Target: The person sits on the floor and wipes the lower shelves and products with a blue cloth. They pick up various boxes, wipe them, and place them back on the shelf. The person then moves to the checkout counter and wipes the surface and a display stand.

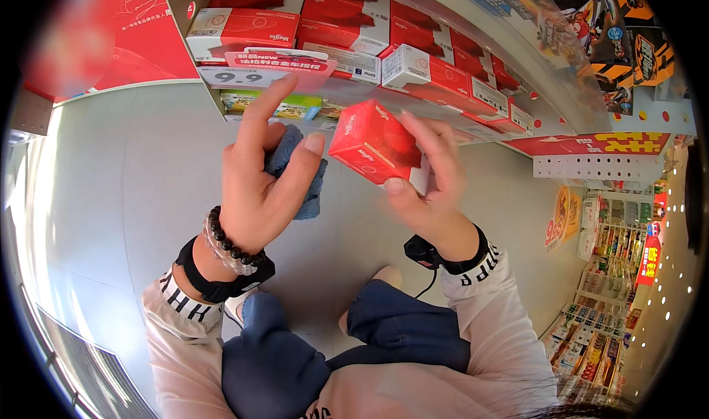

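Note:
Between the fingers and thumb of my right hand (436,168) is a small red and white box (375,144), tilted, held above the floor in front of the shelf. My left hand (255,172) is closed round a folded blue-grey cloth (303,175); its index finger points up toward the pink price tag (281,61) on the shelf edge. The left hand and the box are apart. Similar red and white boxes (346,24) stand in rows on the shelf just beyond both hands. One of them, a box (425,72), juts forward at an angle over the shelf edge.
Green and yellow packages (295,105) lie on a lower shelf. Orange and black boxes (605,20) are at the upper right, above a white perforated panel (591,166). A red poster (133,28) hangs at left. Stocked shelves (598,286) run along the right; grey floor (170,160) lies below.

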A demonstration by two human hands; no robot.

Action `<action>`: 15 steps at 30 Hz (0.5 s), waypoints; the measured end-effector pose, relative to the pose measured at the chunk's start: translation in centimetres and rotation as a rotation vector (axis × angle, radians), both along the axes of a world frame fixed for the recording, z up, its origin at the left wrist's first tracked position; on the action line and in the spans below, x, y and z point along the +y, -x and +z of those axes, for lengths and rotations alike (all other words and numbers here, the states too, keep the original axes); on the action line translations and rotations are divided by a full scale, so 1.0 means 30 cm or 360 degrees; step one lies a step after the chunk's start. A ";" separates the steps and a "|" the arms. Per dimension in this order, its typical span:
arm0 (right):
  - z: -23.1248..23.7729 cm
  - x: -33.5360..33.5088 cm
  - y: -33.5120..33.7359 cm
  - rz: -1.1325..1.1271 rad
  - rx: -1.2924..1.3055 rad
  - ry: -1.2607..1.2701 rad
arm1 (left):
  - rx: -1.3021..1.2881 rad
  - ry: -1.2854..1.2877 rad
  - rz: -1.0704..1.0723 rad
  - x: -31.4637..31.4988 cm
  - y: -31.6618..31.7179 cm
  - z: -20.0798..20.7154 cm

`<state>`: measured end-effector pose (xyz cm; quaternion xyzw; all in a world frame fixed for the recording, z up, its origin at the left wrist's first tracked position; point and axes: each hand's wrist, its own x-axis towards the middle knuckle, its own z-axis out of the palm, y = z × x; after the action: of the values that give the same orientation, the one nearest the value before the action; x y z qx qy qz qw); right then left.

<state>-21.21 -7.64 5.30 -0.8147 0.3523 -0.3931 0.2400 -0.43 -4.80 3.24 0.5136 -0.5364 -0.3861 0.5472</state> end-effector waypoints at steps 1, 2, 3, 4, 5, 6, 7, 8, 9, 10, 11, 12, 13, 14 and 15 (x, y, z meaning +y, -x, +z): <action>-0.008 0.000 -0.001 -0.0013 -0.0041 -0.0033 | -0.0190 0.0064 0.0057 -0.021 -0.006 0.007; -0.017 -0.002 0.001 -0.0031 -0.0074 -0.0061 | -0.0373 0.0131 0.0108 -0.049 -0.011 0.014; -0.024 -0.003 0.003 -0.0049 -0.0107 -0.0091 | -0.0557 0.0195 0.0157 -0.074 -0.017 0.014; -0.014 -0.004 0.006 -0.0028 -0.0046 -0.0082 | -0.0633 0.0276 0.0233 -0.094 -0.017 0.002; -0.008 -0.003 0.004 -0.0007 -0.0061 -0.0089 | -0.0709 0.0332 0.0244 -0.100 -0.023 0.001; -0.005 -0.003 0.001 0.0013 -0.0075 -0.0096 | -0.0787 0.0386 0.0253 -0.104 -0.030 0.001; -0.004 -0.003 0.001 0.0023 -0.0087 -0.0105 | -0.0860 0.0441 0.0253 -0.107 -0.031 -0.001; -0.002 -0.004 -0.005 0.0051 -0.0136 -0.0129 | -0.0899 0.0416 0.0257 -0.104 -0.031 -0.003; 0.001 -0.005 -0.012 0.0077 -0.0185 -0.0152 | -0.0917 0.0477 0.0256 -0.103 -0.032 -0.009; -0.001 -0.007 -0.022 0.0108 -0.0237 -0.0178 | -0.0938 0.0535 0.0258 -0.101 -0.034 -0.022; -0.003 -0.005 -0.030 0.0110 -0.0293 -0.0211 | -0.0960 0.0594 0.0259 -0.098 -0.037 -0.033; -0.004 0.001 -0.037 0.0111 -0.0349 -0.0244 | -0.0960 0.0585 0.0251 -0.093 -0.042 -0.039; -0.001 0.002 -0.041 0.0110 -0.0402 -0.0273 | -0.0955 0.0581 0.0242 -0.089 -0.045 -0.042; 0.002 -0.001 -0.041 0.0104 -0.0355 -0.0211 | -0.0951 0.0576 0.0233 -0.086 -0.046 -0.045; 0.006 -0.006 -0.040 0.0099 -0.0309 -0.0150 | -0.0928 0.0606 0.0238 -0.085 -0.045 -0.050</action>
<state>-20.02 -7.81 5.49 -0.7712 0.3200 -0.4455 0.3230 0.92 -7.35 1.76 0.5288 -0.6933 -0.0753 0.4838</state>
